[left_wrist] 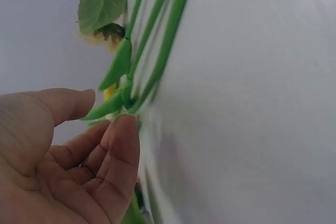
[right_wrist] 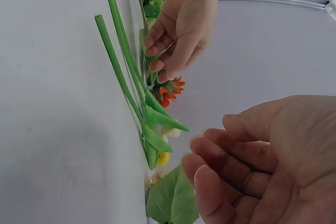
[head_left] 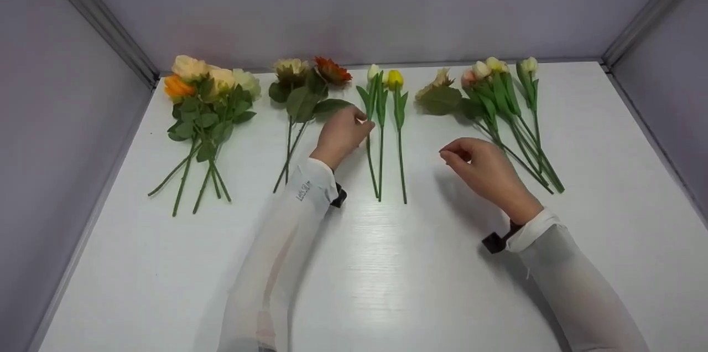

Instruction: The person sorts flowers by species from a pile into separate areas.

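My left hand (head_left: 342,133) is over the table beside a white tulip (head_left: 373,72), its fingertips overlapping the leaves and stem. In the left wrist view, its thumb and loosely curled fingers stand apart, with a green leaf (left_wrist: 102,109) showing behind the gap. A yellow tulip (head_left: 395,79) lies just to the right, its stem straight toward me. My right hand (head_left: 489,172) hovers left of the right-hand tulip bunch (head_left: 506,97). Its fingers are loosely bent and hold nothing, as the right wrist view shows.
At the left lies a bunch of cream and orange roses (head_left: 204,86). Beside it are a cream flower (head_left: 291,70) and a rust-orange flower (head_left: 333,71) with broad leaves. Another cream flower (head_left: 440,83) lies right of centre. Grey walls (head_left: 376,9) enclose the white table (head_left: 381,280).
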{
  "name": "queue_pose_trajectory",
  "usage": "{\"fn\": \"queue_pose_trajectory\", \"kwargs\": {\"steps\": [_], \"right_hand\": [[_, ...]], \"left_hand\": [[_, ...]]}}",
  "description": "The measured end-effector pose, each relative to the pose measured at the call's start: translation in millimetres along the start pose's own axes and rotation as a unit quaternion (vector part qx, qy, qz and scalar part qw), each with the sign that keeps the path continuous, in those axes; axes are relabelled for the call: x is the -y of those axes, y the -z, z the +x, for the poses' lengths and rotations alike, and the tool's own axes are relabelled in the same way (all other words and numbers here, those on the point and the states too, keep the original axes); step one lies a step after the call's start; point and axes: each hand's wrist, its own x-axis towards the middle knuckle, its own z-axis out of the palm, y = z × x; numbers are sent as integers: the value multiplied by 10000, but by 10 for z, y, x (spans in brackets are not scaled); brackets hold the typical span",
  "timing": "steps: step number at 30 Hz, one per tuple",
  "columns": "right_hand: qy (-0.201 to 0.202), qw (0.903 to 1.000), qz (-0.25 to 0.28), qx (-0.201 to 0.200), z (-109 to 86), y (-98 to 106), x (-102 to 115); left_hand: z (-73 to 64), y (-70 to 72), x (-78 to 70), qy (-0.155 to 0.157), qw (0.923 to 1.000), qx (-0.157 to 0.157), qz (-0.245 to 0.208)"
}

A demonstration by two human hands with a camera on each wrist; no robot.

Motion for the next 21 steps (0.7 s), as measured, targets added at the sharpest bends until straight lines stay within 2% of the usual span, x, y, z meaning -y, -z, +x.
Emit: {"fn": "queue_pose_trajectory", "kwargs": {"steps": [3, 6, 8, 10, 13, 16, 21], "right_hand": [[-216, 9997, -88, 50, 35, 102, -88], [-579, 9983, -102, 52, 68, 256, -203], [-822, 9965, -153, -53, 79, 381, -292], [-1026, 9942, -246, -226, 70, 510, -388], [-1303, 9893, -415, -499, 28, 698, -537], [-1591, 9838, -497, -663, -19, 853, -674], [-1897, 9762, -722, -758, -55, 979, -877]], "left_hand": [[-116, -11, -108, -476, 9986, -70, 227], [-246, -65, -213, -996, 9944, 21, 364], [-344, -114, -275, -1380, 9891, 126, 498], [-443, -168, -321, -1835, 9800, 208, 741], [-586, -247, -381, -2628, 9570, 295, 1196], [-715, -318, -439, -3364, 9268, 359, 1633], [-898, -453, -524, -4098, 8846, 510, 2167]]}}
